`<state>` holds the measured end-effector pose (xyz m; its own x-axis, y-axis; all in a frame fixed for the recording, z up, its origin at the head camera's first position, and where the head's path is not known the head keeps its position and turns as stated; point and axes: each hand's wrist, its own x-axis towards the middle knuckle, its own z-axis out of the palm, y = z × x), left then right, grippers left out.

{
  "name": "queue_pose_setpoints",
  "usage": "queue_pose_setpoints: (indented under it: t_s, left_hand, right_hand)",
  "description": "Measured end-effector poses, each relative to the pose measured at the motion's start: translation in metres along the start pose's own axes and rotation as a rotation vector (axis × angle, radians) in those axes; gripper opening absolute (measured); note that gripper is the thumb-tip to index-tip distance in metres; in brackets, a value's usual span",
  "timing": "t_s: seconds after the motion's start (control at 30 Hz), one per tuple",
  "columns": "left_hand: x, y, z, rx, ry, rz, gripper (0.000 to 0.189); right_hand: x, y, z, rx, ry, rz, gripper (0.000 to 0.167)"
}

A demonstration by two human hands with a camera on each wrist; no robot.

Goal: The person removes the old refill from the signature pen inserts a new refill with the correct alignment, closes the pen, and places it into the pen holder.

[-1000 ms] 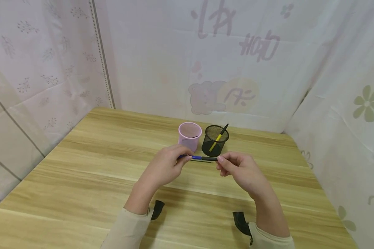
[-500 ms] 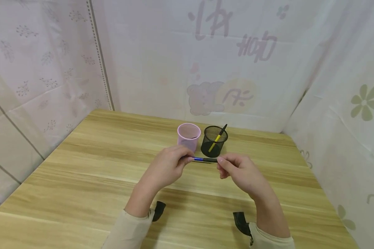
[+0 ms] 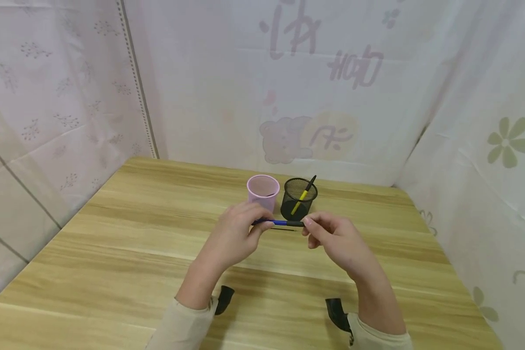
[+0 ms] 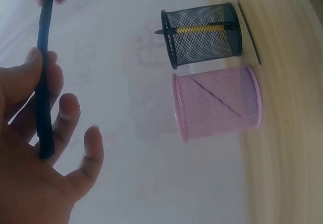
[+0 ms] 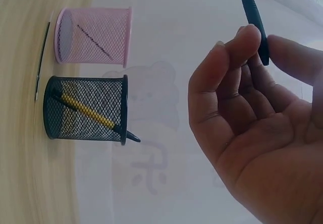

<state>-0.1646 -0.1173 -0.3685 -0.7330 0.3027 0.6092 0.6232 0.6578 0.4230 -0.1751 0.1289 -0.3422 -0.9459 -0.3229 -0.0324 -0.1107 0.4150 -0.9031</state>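
Note:
A blue pen with a black grip section (image 3: 284, 223) is held level between both hands, above the table. My left hand (image 3: 236, 238) pinches its blue barrel between thumb and fingers; in the left wrist view the barrel's rear end (image 4: 45, 138) lies across the palm side. My right hand (image 3: 343, 245) pinches the dark tip end with thumb and forefinger, the other fingers curled beneath. The tip (image 5: 264, 56) pokes out past the fingers in the right wrist view. A thin dark rod, like a pen refill (image 3: 284, 229), lies on the table just beyond the pen.
Behind the hands stand a pink mesh cup (image 3: 262, 201), with a thin dark stick (image 4: 217, 98) leaning inside, and a black mesh cup (image 5: 91, 85) holding a yellow and black pen (image 3: 303, 195). Printed curtains (image 3: 210, 97) enclose the wooden table (image 3: 127, 233) at the back and sides.
The view shifts slightly, so the cups sit a little further left and lower. Both hands keep their hold on the pen, with hardly any movement.

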Motion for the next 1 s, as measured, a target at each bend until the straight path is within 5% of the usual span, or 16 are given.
queue_pose_setpoints:
  t_s: [0.3,0.73,0.87,1.0]
  left_hand:
    - [-0.0001,0.0003,0.002,0.021,-0.019,-0.026,0.006]
    - [0.0025,0.0008,0.0026,-0.031,0.116,0.115,0.012]
    - [0.0016,0.0015,0.0017,-0.023,0.138,0.11,0.008]
    - [-0.0001,0.0018,0.0016,0.008,0.135,0.085,0.004]
  right_hand:
    - [-0.0031,0.0011,-0.0009,-0.034,0.011,-0.029,0.027]
    - [-0.0029,-0.0011,-0.0014,-0.026,0.003,0.017,0.044]
    - [-0.0031,-0.0029,-0.0011,-0.039,-0.015,0.007,0.05]
    - [-0.0038,-0.0035,-0.0016,-0.001,-0.003,-0.024,0.038]
